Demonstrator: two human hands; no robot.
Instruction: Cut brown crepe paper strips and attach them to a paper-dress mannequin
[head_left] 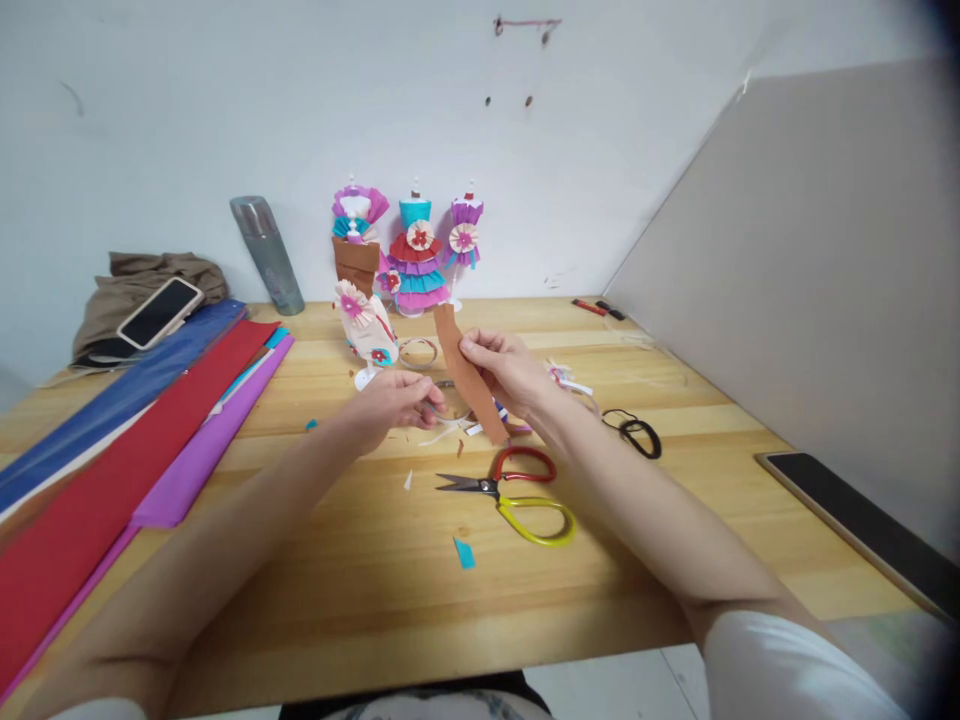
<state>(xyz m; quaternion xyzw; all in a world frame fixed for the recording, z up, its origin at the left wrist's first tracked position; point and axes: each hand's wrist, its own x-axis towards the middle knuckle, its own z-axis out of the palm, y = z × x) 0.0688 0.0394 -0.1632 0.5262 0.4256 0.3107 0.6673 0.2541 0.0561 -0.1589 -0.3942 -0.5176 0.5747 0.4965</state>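
A strip of brown paper slants down over the middle of the table, its upper part pinched between the thumb and fingers of my right hand. My left hand is closed just left of the strip, at the edge of a roll of clear tape or a thin ring; its fingertips press together there. Nearer to me lie scissors with one red and one yellow handle, blades slightly apart and pointing left. Small dress forms with paper clothes stand behind my hands, one close to my left hand.
Coloured paper sheets cover the left side, with a phone on brown cloth and a bottle behind. To the right are a black band, markers and a dark flat device. Paper scraps lie about.
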